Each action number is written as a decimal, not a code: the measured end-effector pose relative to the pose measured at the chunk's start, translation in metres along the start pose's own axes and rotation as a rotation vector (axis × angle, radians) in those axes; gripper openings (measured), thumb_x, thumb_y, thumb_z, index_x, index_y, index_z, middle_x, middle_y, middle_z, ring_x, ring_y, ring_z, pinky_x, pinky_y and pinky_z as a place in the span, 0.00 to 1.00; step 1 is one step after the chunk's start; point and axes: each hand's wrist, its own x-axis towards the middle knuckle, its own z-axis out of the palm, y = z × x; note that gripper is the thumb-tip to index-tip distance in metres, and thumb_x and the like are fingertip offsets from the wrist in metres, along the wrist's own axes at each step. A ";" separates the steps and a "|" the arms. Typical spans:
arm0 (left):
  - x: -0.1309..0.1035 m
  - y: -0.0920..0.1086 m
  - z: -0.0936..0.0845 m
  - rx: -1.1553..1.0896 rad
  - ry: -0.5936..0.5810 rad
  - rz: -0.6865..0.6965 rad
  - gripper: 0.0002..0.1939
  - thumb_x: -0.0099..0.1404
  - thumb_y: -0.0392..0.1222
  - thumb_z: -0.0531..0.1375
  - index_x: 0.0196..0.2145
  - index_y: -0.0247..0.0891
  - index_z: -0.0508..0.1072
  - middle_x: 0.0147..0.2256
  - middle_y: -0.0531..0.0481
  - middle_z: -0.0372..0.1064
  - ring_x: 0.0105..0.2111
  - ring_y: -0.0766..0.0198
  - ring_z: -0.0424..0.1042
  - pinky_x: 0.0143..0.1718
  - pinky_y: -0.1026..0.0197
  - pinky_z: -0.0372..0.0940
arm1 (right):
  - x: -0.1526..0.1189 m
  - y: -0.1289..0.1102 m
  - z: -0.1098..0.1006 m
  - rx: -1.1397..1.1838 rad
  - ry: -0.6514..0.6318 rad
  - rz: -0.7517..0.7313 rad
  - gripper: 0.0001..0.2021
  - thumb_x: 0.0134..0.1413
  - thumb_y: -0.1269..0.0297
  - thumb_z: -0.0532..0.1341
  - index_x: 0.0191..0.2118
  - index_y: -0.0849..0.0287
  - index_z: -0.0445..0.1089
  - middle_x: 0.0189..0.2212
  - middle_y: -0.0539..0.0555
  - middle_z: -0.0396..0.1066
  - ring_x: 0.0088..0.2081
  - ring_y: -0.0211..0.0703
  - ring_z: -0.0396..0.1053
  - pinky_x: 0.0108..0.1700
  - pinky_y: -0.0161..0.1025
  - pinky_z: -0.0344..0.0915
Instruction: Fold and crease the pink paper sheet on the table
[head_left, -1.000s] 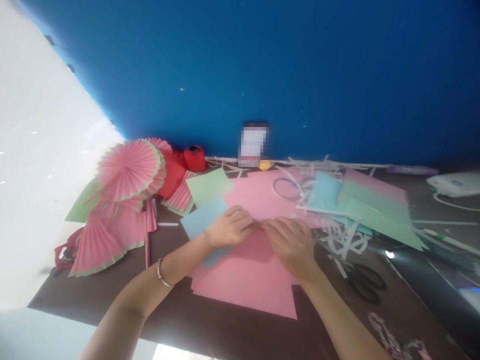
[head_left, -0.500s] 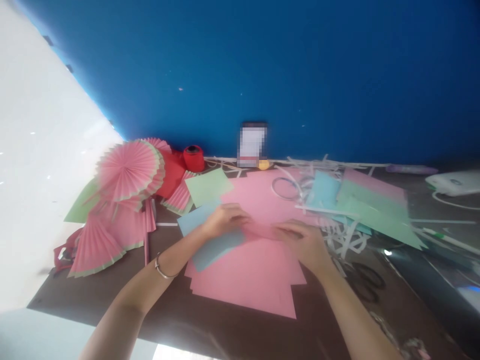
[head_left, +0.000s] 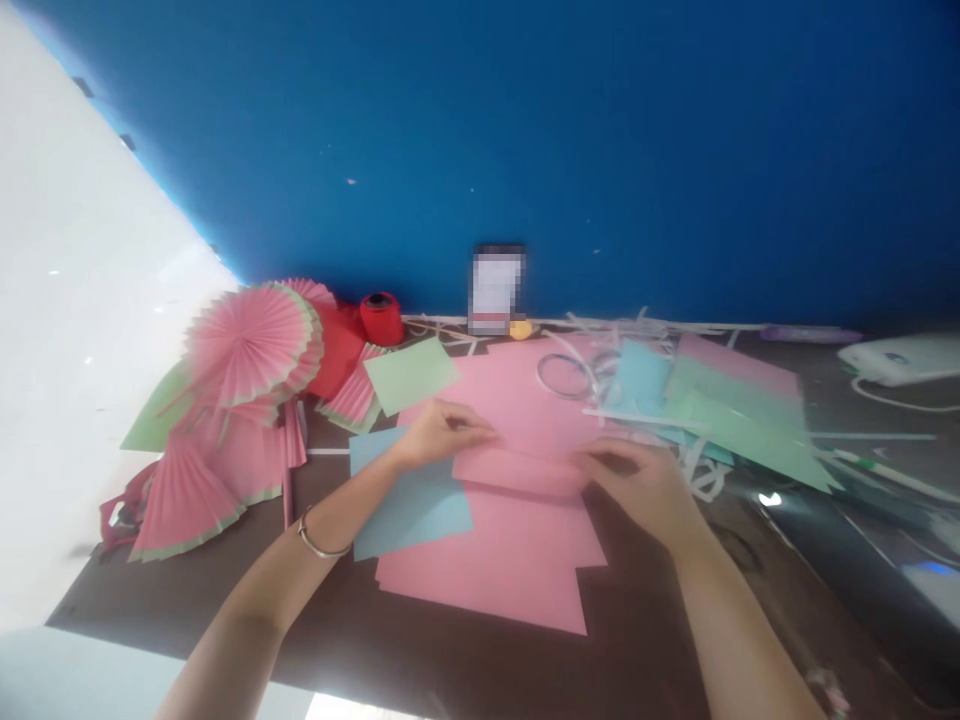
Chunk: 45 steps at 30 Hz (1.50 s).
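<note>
Both hands have drawn apart since a second ago, when they met fingertip to fingertip at the middle of the pink sheet (head_left: 517, 470) — now the left hand (head_left: 433, 438) sits at its ten o'clock edge and the right hand (head_left: 645, 485) at three o'clock. Each pinches one end of a folded band of that sheet, fingers closed on the paper. It lies on a stack of pink paper (head_left: 495, 570) at the table's centre. A blue sheet (head_left: 405, 505) lies under the left wrist, which wears a bracelet (head_left: 319, 540). Pleated pink fans (head_left: 247, 345) stand at nine o'clock, a red spool (head_left: 381, 318) at eleven — green sheets (head_left: 742, 425) at two o'clock.
</note>
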 end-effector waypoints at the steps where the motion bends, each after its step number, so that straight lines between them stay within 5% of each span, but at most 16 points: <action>1: 0.000 -0.001 -0.001 -0.019 -0.020 -0.023 0.14 0.54 0.49 0.65 0.30 0.34 0.79 0.31 0.45 0.76 0.31 0.63 0.74 0.30 0.64 0.69 | 0.000 0.002 0.000 0.003 0.005 0.001 0.07 0.48 0.60 0.63 0.24 0.54 0.75 0.25 0.50 0.76 0.27 0.45 0.74 0.29 0.38 0.71; 6: 0.000 -0.011 -0.005 0.079 0.002 -0.019 0.15 0.55 0.48 0.64 0.35 0.34 0.78 0.33 0.45 0.77 0.32 0.60 0.76 0.32 0.63 0.72 | -0.002 0.010 0.004 -0.061 0.061 -0.061 0.07 0.51 0.60 0.62 0.27 0.54 0.74 0.25 0.50 0.76 0.27 0.44 0.74 0.29 0.38 0.71; 12: -0.003 -0.018 -0.011 0.681 -0.003 0.657 0.12 0.67 0.34 0.52 0.41 0.36 0.75 0.41 0.47 0.76 0.43 0.61 0.74 0.46 0.57 0.70 | -0.004 0.024 0.009 -0.410 0.184 -0.476 0.08 0.57 0.69 0.56 0.35 0.55 0.74 0.35 0.53 0.76 0.38 0.45 0.73 0.42 0.42 0.68; 15: -0.003 -0.023 -0.012 0.960 -0.063 0.774 0.13 0.67 0.30 0.49 0.41 0.34 0.73 0.40 0.45 0.75 0.42 0.61 0.74 0.43 0.57 0.71 | -0.003 0.028 0.019 -0.584 0.102 -0.555 0.09 0.58 0.71 0.54 0.33 0.58 0.72 0.38 0.57 0.75 0.42 0.48 0.70 0.45 0.46 0.64; 22: -0.003 -0.034 -0.009 1.054 -0.165 0.671 0.12 0.66 0.31 0.50 0.37 0.34 0.73 0.31 0.45 0.74 0.33 0.64 0.73 0.36 0.60 0.68 | -0.002 0.015 0.045 -0.602 -0.015 -0.544 0.10 0.58 0.74 0.51 0.36 0.60 0.70 0.35 0.57 0.72 0.39 0.46 0.66 0.42 0.43 0.60; 29: 0.000 -0.028 -0.006 1.011 -0.103 0.537 0.06 0.62 0.34 0.55 0.32 0.35 0.72 0.32 0.46 0.72 0.36 0.62 0.70 0.40 0.58 0.64 | 0.000 0.018 0.050 -0.497 -0.118 -0.493 0.12 0.59 0.75 0.49 0.35 0.60 0.69 0.32 0.56 0.70 0.37 0.45 0.66 0.41 0.42 0.61; 38: 0.007 -0.035 -0.016 0.631 0.011 0.279 0.09 0.59 0.45 0.62 0.27 0.38 0.74 0.34 0.49 0.73 0.36 0.63 0.71 0.41 0.57 0.63 | 0.006 0.044 0.049 -0.323 -0.027 -0.230 0.12 0.58 0.60 0.55 0.26 0.56 0.65 0.28 0.52 0.66 0.31 0.43 0.65 0.33 0.40 0.64; 45: 0.010 -0.036 -0.012 0.602 0.062 0.137 0.12 0.59 0.42 0.60 0.21 0.36 0.70 0.35 0.48 0.71 0.36 0.61 0.69 0.42 0.55 0.64 | 0.010 0.050 0.052 -0.281 0.010 -0.185 0.12 0.58 0.57 0.54 0.28 0.58 0.66 0.36 0.56 0.66 0.35 0.44 0.68 0.37 0.41 0.67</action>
